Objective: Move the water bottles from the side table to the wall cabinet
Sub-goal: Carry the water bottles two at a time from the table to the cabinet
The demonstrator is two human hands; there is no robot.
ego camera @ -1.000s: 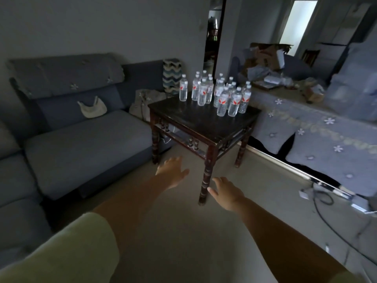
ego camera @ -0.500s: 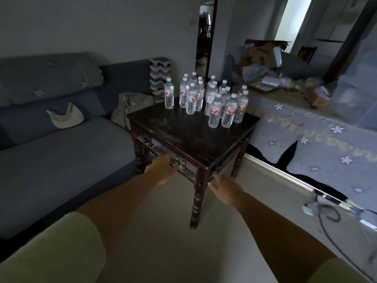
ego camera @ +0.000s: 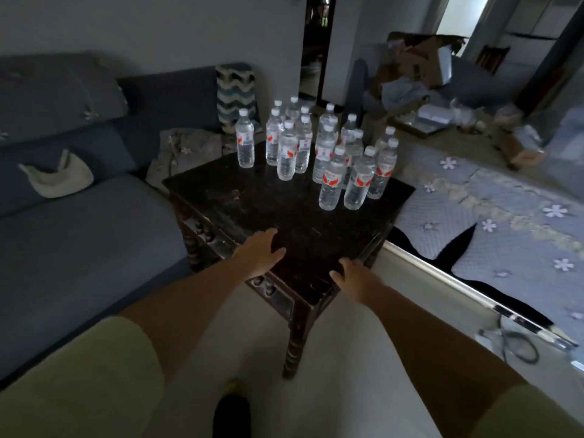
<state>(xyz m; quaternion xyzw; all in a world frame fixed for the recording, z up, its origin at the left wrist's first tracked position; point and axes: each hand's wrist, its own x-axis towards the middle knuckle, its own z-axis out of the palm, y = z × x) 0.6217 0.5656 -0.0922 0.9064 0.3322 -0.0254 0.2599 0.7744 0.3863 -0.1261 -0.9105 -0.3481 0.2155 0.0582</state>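
We see clear water bottles [ego camera: 331, 181] with white caps and red-marked labels clustered upright on the dark desk's [ego camera: 252, 203] far half; our left hand [ego camera: 260, 254] and right hand [ego camera: 355, 279] spread empty near its front corner.

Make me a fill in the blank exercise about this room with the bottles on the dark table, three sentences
1. The clear plastic water bottles all stand upright on the dark wooden ____.
2. Every bottle cap that shows is ____ in colour.
3. The left hand and the right hand are both ____, holding nothing.

Missing words: side table; white; open
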